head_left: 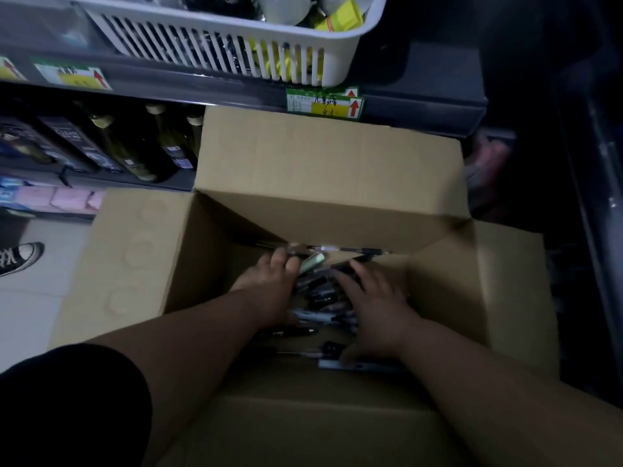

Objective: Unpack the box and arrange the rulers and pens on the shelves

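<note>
Forearms (pixel 209 335) in box (pixel 135 264), left grip (pixel 269 288) holding pens (pixel 323 298), right grip (pixel 374 308) wide atop pens

Tight down in the box (pixel 320 214). The left hand (pixel 269 288) and right hand (pixel 374 311) have their fingers (pixel 347 281) on a loose pile of pens (pixel 323 298), so no free room under them. Just past the fingers is the box's far wall, with the far flap (pixel 320 146) standing up above it. Side flaps (pixel 135 257) splay outward, so straight up is open. Beyond that far flap a white basket (pixel 215 45) sits on the shelf (pixel 421 106).
</note>
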A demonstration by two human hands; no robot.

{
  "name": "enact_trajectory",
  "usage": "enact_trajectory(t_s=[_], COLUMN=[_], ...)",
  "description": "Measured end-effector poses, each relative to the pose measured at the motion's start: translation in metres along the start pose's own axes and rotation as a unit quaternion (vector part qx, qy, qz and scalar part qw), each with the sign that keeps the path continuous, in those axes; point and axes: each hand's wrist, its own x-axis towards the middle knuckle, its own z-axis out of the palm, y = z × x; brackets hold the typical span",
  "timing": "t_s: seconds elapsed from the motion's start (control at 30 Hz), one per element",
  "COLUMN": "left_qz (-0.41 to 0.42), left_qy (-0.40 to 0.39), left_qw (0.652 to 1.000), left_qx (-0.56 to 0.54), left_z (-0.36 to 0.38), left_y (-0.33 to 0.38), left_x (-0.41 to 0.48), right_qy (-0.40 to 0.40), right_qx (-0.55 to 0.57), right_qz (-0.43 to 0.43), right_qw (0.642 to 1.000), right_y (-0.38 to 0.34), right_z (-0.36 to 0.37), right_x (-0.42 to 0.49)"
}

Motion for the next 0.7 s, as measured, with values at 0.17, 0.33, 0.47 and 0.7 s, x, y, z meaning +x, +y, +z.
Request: enact_trajectory(t_s=[0.17,0.33,0.47,0.7], left_qz=[-0.036,-0.103,-0.124,-0.084], left_qy=[0.017,0.029,0.007,-0.046], left_qw=[0.997,0.977,0.974,0.991], left_qx=[-0.069,-0.186,-0.188,-0.090], left_z=[0.003,0.004,0.004,0.005], left_y=[0.002,-0.004,-0.005,-0.006], left_x=[0.003,0.005,0.007,0.011], right_qy=[-0.014,0.082,0.125,0.117], right_qx=[-0.099,-0.062,-0.054,-0.069], right_qz=[0.017,0.021,0.032,0.005], right_qw=[0.995,0.994,0.990,0.991], right_y=[0.005,0.008,0.009,0.005], right_z=[0.009,0.000,-0.005,-0.006], right_x=[0.002,0.011,0.015,0.018])
